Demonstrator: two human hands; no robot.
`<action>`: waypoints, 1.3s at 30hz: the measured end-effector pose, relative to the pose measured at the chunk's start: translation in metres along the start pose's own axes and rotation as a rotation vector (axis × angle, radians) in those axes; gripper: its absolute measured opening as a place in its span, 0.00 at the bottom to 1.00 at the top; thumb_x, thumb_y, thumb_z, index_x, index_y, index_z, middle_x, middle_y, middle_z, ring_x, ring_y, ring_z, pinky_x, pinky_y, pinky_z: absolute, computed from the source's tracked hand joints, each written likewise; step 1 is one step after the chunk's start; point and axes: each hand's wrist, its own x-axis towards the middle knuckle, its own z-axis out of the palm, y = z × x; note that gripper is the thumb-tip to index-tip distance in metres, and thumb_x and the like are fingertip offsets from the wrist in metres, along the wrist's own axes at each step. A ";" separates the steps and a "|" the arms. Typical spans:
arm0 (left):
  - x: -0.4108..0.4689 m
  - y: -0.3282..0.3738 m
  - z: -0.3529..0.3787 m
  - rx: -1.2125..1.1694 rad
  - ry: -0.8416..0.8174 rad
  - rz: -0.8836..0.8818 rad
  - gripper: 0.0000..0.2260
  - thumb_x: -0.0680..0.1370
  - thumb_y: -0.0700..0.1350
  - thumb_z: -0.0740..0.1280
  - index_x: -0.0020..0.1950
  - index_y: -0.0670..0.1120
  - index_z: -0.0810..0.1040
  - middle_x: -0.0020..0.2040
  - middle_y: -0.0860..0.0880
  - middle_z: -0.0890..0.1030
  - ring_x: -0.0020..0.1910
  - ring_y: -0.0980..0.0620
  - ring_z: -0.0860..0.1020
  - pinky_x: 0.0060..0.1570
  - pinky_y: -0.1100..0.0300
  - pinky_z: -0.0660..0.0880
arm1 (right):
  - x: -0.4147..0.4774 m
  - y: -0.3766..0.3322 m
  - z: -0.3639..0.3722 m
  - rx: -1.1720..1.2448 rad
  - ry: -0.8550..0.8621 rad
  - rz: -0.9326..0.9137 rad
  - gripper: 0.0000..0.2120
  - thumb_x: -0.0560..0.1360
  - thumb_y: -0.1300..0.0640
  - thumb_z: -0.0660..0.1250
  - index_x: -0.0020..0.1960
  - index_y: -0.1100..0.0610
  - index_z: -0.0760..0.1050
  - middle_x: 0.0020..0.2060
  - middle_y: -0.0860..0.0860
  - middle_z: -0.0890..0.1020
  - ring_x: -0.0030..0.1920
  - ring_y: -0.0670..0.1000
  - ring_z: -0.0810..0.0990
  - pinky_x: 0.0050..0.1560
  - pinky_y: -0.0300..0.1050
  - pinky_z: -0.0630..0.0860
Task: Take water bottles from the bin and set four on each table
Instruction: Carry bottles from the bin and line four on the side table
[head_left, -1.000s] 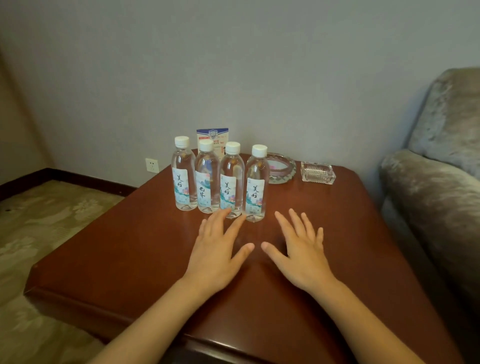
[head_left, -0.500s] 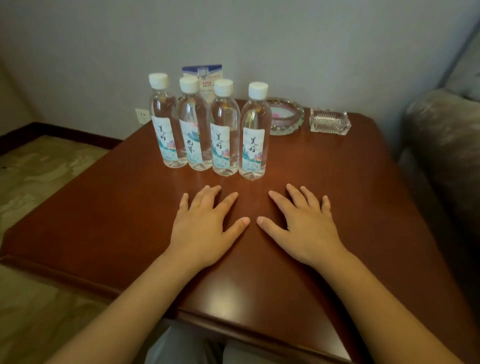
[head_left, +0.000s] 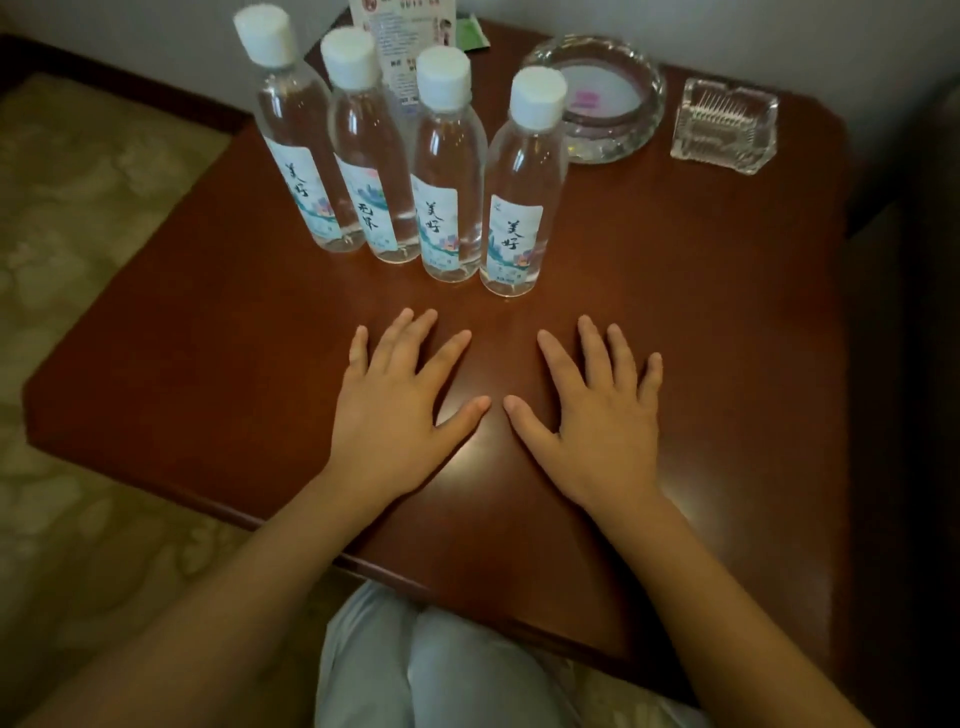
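Head view, water bottles (head_left: 448, 171) upright, just beyond flat hands (head_left: 387, 421) (head_left: 597, 426)

card (head_left: 410, 26): top cut off | bottles (head_left: 522, 182) hide its base | print: unreadable

Clear bottles (head_left: 447, 171) with white caps (head_left: 443, 71), pale blue-green labels (head_left: 514, 241); reddish-brown table (head_left: 701, 338); beige patterned carpet (head_left: 88, 208)

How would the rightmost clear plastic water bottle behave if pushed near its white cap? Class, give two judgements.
Tall on a narrow base, the rightmost clear plastic water bottle would probably tip. It looks full, so likely heavy for its size.
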 end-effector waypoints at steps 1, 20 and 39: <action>0.000 0.000 -0.001 -0.004 -0.005 -0.001 0.32 0.76 0.68 0.51 0.77 0.56 0.65 0.78 0.47 0.62 0.79 0.47 0.55 0.76 0.41 0.50 | 0.000 0.000 -0.001 -0.001 -0.012 0.002 0.35 0.75 0.30 0.51 0.78 0.44 0.61 0.79 0.54 0.59 0.80 0.59 0.52 0.76 0.67 0.45; -0.027 0.073 -0.160 0.216 -0.588 0.046 0.31 0.81 0.66 0.45 0.80 0.56 0.43 0.81 0.48 0.41 0.79 0.45 0.38 0.74 0.34 0.44 | -0.051 -0.002 -0.182 0.051 -0.526 0.100 0.36 0.79 0.35 0.54 0.81 0.44 0.43 0.81 0.54 0.44 0.79 0.59 0.36 0.76 0.67 0.37; -0.098 0.211 -0.365 0.126 -0.346 0.645 0.31 0.80 0.67 0.47 0.80 0.59 0.43 0.80 0.50 0.38 0.78 0.46 0.36 0.72 0.35 0.38 | -0.286 -0.018 -0.396 0.158 0.011 0.726 0.38 0.75 0.30 0.50 0.80 0.40 0.42 0.81 0.53 0.40 0.78 0.59 0.31 0.73 0.69 0.31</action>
